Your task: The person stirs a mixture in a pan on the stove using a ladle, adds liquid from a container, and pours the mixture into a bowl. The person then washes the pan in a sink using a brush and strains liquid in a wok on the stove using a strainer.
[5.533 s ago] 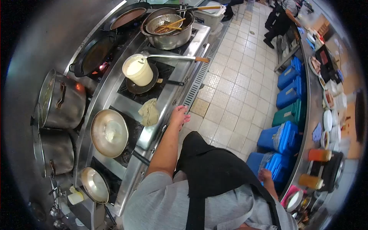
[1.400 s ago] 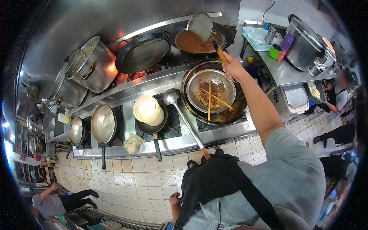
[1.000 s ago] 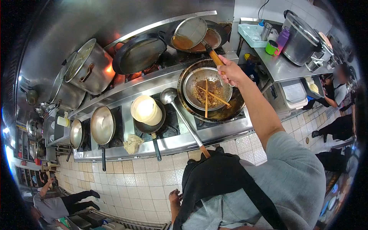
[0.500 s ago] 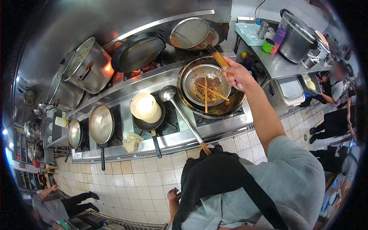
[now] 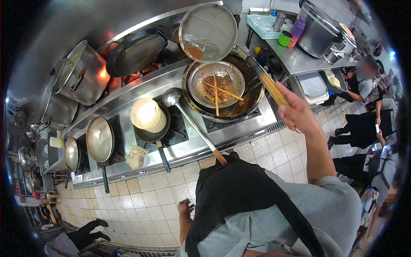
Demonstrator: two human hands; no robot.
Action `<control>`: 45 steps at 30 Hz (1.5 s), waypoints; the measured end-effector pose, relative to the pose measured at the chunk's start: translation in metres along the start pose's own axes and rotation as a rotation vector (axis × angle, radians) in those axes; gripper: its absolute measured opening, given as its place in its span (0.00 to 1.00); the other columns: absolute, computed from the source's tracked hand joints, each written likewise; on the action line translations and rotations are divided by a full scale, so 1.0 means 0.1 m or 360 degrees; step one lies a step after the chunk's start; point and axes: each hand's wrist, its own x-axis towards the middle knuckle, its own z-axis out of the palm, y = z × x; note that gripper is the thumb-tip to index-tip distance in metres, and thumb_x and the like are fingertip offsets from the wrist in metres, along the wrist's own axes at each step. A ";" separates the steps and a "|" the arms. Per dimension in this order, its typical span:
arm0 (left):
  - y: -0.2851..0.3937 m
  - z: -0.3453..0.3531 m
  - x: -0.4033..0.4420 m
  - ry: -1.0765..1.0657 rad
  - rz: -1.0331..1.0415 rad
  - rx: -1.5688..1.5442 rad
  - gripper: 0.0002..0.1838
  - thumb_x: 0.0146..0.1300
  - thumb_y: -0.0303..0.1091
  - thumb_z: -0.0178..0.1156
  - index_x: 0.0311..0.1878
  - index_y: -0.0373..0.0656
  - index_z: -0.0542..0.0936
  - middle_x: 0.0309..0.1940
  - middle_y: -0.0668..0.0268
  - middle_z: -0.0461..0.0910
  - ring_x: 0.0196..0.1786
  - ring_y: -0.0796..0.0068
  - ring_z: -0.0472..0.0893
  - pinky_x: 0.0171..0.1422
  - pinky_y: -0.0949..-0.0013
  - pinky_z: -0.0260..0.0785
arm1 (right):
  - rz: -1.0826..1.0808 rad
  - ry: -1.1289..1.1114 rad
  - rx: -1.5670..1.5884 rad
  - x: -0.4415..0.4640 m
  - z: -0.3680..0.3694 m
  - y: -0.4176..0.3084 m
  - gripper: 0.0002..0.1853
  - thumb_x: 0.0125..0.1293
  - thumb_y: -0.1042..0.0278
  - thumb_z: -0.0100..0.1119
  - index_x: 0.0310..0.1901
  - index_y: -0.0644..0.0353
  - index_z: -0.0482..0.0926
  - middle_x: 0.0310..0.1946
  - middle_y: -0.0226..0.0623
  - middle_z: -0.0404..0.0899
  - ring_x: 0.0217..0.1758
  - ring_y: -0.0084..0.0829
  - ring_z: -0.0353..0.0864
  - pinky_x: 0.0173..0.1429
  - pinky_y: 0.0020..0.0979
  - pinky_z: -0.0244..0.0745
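Note:
My right hand (image 5: 296, 110) grips the wooden handle of a large round mesh strainer (image 5: 209, 30). The strainer is raised above the stove's back edge, with a brown patch showing at its lower left. Below it, a steel bowl (image 5: 198, 88) with brown residue sits inside a big dark wok (image 5: 255, 96). A pair of wooden chopsticks (image 5: 216, 100) lies crossed over the bowl. My left hand (image 5: 186, 207) hangs low at my side over the tiled floor, fingers loosely apart and holding nothing. A long ladle (image 5: 191, 120) rests across the stove's front edge near my apron.
A lit white tub (image 5: 145, 122) stands in a black-handled pan, beside a crumpled cloth (image 5: 136, 156). Two frying pans (image 5: 100, 137) sit further left. Behind are tall steel pots (image 5: 87, 81) and a black wok (image 5: 137, 55) over flame. Other people (image 5: 364, 128) stand at right.
My right hand has moved right and down, drawing the strainer off the rear wok and lifting it closer. The view has shifted slightly; the bowl, chopsticks and ladle stay in place.

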 end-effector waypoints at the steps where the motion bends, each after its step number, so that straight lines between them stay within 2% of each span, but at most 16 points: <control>1: 0.05 0.02 0.04 -0.0012 -0.0015 0.0000 0.26 0.66 0.42 0.60 0.62 0.38 0.70 0.56 0.53 0.78 0.41 0.54 0.84 0.39 0.55 0.74 | 0.0011 0.0002 -0.0005 -0.09 0.00 0.06 0.36 0.68 0.77 0.49 0.76 0.46 0.54 0.26 0.26 0.70 0.15 0.11 0.61 0.16 0.16 0.55; 3: 0.48 0.09 -0.18 0.0035 -0.0196 -0.0175 0.27 0.66 0.43 0.60 0.63 0.38 0.69 0.56 0.53 0.78 0.41 0.54 0.84 0.39 0.55 0.74 | -0.0169 -0.0044 -0.0212 -0.22 -0.02 0.20 0.36 0.67 0.82 0.50 0.75 0.50 0.58 0.31 0.30 0.75 0.22 0.10 0.64 0.24 0.15 0.61; 4: 0.46 0.07 -0.07 0.0035 -0.0197 -0.0227 0.27 0.67 0.43 0.59 0.64 0.38 0.69 0.56 0.53 0.78 0.41 0.55 0.84 0.39 0.56 0.74 | -0.0247 0.0003 -0.0520 -0.24 -0.05 0.27 0.35 0.66 0.83 0.52 0.74 0.51 0.60 0.44 0.39 0.81 0.32 0.14 0.71 0.35 0.19 0.71; 5: 0.53 0.09 -0.09 0.0032 -0.0166 -0.0229 0.26 0.68 0.43 0.58 0.63 0.37 0.69 0.56 0.53 0.78 0.41 0.56 0.85 0.38 0.57 0.74 | -0.0240 0.0006 -0.0521 -0.23 -0.07 0.38 0.35 0.66 0.83 0.52 0.74 0.51 0.60 0.44 0.39 0.81 0.32 0.14 0.71 0.35 0.19 0.71; 7: 0.68 0.14 -0.15 0.0047 -0.0145 -0.0261 0.25 0.68 0.42 0.58 0.62 0.37 0.70 0.55 0.54 0.78 0.40 0.57 0.85 0.38 0.58 0.73 | -0.0773 0.0053 -0.1060 -0.21 -0.08 0.56 0.34 0.66 0.81 0.53 0.74 0.52 0.60 0.58 0.44 0.79 0.45 0.22 0.78 0.49 0.27 0.76; 8: 0.72 0.15 -0.13 0.0045 -0.0147 -0.0259 0.25 0.68 0.42 0.58 0.62 0.37 0.70 0.55 0.54 0.78 0.40 0.57 0.85 0.38 0.58 0.73 | -0.0461 0.0005 -0.1027 -0.28 -0.06 0.48 0.33 0.66 0.80 0.55 0.73 0.54 0.61 0.64 0.48 0.73 0.57 0.32 0.80 0.58 0.33 0.74; 14: 0.69 0.21 -0.11 0.0052 -0.0141 -0.0225 0.23 0.67 0.42 0.59 0.60 0.38 0.72 0.52 0.57 0.79 0.39 0.60 0.85 0.36 0.60 0.73 | -0.0790 0.0101 -0.1223 -0.33 -0.09 0.67 0.32 0.65 0.78 0.57 0.71 0.52 0.64 0.60 0.52 0.76 0.56 0.48 0.81 0.58 0.36 0.76; 18: 0.56 0.22 -0.10 0.0050 -0.0218 -0.0206 0.22 0.67 0.42 0.59 0.58 0.37 0.73 0.48 0.59 0.81 0.36 0.61 0.85 0.33 0.62 0.73 | -0.0962 0.0122 -0.1260 -0.30 -0.09 0.82 0.32 0.65 0.78 0.57 0.71 0.53 0.64 0.59 0.53 0.76 0.55 0.48 0.82 0.58 0.36 0.76; 21: 0.41 0.17 -0.22 0.0041 -0.0240 -0.0138 0.21 0.68 0.42 0.59 0.57 0.37 0.74 0.47 0.59 0.81 0.36 0.61 0.85 0.32 0.63 0.73 | -0.0627 0.0051 -0.1333 -0.32 -0.06 0.81 0.31 0.65 0.78 0.57 0.71 0.55 0.65 0.58 0.52 0.77 0.55 0.47 0.82 0.57 0.36 0.76; 23: 0.41 0.17 -0.25 0.0038 -0.0206 -0.0099 0.21 0.68 0.42 0.59 0.58 0.37 0.74 0.47 0.58 0.81 0.36 0.61 0.85 0.31 0.63 0.72 | -0.0905 0.0098 -0.1162 -0.32 -0.03 0.79 0.31 0.66 0.78 0.57 0.71 0.55 0.65 0.59 0.51 0.77 0.55 0.46 0.82 0.57 0.37 0.76; 29: 0.45 0.22 -0.24 0.0085 -0.0235 -0.0202 0.22 0.67 0.43 0.60 0.58 0.39 0.74 0.48 0.59 0.81 0.36 0.60 0.85 0.33 0.61 0.72 | -0.0868 0.0043 -0.1183 -0.23 -0.06 0.89 0.31 0.66 0.79 0.56 0.71 0.55 0.64 0.62 0.51 0.74 0.61 0.47 0.79 0.60 0.36 0.74; 33: 0.55 0.27 -0.24 0.0090 -0.0205 -0.0264 0.23 0.66 0.44 0.60 0.59 0.40 0.73 0.50 0.58 0.80 0.37 0.60 0.84 0.35 0.60 0.72 | -0.1011 0.0110 -0.1226 -0.17 -0.03 0.94 0.32 0.65 0.79 0.56 0.72 0.53 0.64 0.61 0.52 0.75 0.60 0.48 0.79 0.60 0.35 0.74; 35: 0.55 0.27 -0.26 0.0084 -0.0214 -0.0262 0.24 0.66 0.44 0.59 0.60 0.39 0.73 0.51 0.58 0.80 0.37 0.60 0.84 0.36 0.59 0.72 | -0.0798 0.0041 -0.1210 -0.16 -0.04 0.98 0.33 0.65 0.80 0.57 0.72 0.54 0.63 0.61 0.53 0.75 0.60 0.48 0.79 0.61 0.33 0.73; 39: 0.49 0.26 -0.27 0.0098 -0.0244 -0.0223 0.24 0.67 0.43 0.58 0.60 0.37 0.72 0.52 0.57 0.80 0.37 0.59 0.84 0.37 0.59 0.73 | -0.0683 0.0021 -0.0985 -0.10 -0.07 0.77 0.33 0.65 0.81 0.56 0.72 0.56 0.62 0.63 0.51 0.73 0.62 0.42 0.78 0.64 0.32 0.71; 42: 0.39 0.22 -0.26 0.0079 -0.0211 -0.0290 0.25 0.68 0.43 0.58 0.61 0.37 0.71 0.53 0.56 0.80 0.37 0.58 0.85 0.36 0.59 0.74 | -0.0803 0.0170 -0.0796 0.10 -0.09 0.69 0.33 0.66 0.82 0.54 0.73 0.58 0.61 0.67 0.45 0.70 0.68 0.33 0.71 0.68 0.29 0.65; 45: 0.35 0.24 -0.27 0.0072 -0.0211 -0.0295 0.25 0.68 0.43 0.58 0.62 0.37 0.71 0.54 0.55 0.80 0.37 0.58 0.85 0.35 0.59 0.74 | -0.0948 0.0397 -0.0941 0.52 -0.14 0.56 0.33 0.66 0.80 0.53 0.73 0.54 0.61 0.66 0.47 0.72 0.68 0.36 0.72 0.67 0.29 0.65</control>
